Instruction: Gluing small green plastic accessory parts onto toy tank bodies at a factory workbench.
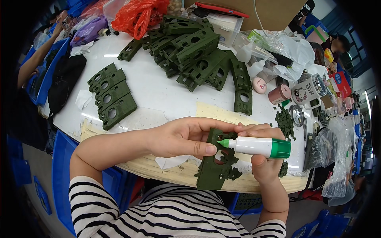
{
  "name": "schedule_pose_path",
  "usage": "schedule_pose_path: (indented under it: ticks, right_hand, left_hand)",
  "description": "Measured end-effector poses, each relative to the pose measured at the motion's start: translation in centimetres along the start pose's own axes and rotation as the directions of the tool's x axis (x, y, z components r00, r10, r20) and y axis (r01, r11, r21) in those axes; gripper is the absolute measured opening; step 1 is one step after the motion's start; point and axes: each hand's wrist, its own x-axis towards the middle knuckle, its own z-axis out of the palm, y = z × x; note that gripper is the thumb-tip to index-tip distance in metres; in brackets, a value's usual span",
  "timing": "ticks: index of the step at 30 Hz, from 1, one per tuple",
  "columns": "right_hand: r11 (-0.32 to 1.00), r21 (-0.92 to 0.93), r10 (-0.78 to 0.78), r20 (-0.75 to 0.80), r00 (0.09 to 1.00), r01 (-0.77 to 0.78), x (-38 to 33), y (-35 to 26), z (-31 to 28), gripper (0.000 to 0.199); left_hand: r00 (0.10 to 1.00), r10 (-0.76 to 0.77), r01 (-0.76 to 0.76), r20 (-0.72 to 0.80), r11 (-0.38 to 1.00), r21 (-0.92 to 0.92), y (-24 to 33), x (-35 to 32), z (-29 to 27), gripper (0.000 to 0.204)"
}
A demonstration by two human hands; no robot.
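My left hand grips a dark green plastic hull-like part near the table's front edge, thumb on its near face and fingers behind. Round holes run through the part, and small jagged green pieces show along its right side; whether they are attached, I cannot tell. In my right hand lies a white glue bottle with a green base, held sideways. Its green pointed nozzle reaches the upper part of the plastic, close to a hole; actual contact is unclear.
Several similar green parts lie in a row at left, more in a heap at the back. Small green pieces are scattered at right, near a white mug and a pink jar. Blue bins stand below the table.
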Motion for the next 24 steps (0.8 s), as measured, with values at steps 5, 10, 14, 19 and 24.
schedule_pose_path:
  ticks: [5,10,14,19,24]
  right_hand:
    - [0.998,0.066,-0.008,-0.008,1.0,0.008,-0.06,0.2,-0.05,0.053]
    - [0.997,0.076,-0.005,-0.012,1.0,0.006,-0.08,0.24,-0.09,0.054]
    - [0.999,0.049,-0.01,-0.004,1.0,0.01,-0.03,0.24,-0.04,0.054]
    - [0.999,0.031,0.012,-0.008,1.0,-0.011,-0.03,0.09,0.01,0.054]
    - [1.0,0.02,0.006,-0.005,1.0,-0.005,-0.03,0.1,0.0,0.054]
  left_hand:
    - [1.0,0.0,0.0,-0.013,1.0,0.008,0.12,0.02,0.13,0.053]
    - [1.0,-0.008,0.008,-0.01,1.0,0.012,0.05,0.04,0.01,0.053]
    - [1.0,0.003,-0.003,0.001,1.0,0.007,0.0,0.07,-0.02,0.054]
    - [1.0,0.026,-0.026,-0.011,1.0,0.012,-0.08,0.09,0.06,0.053]
    - [1.0,0.023,-0.023,-0.014,0.999,0.033,-0.08,0.09,-0.02,0.053]
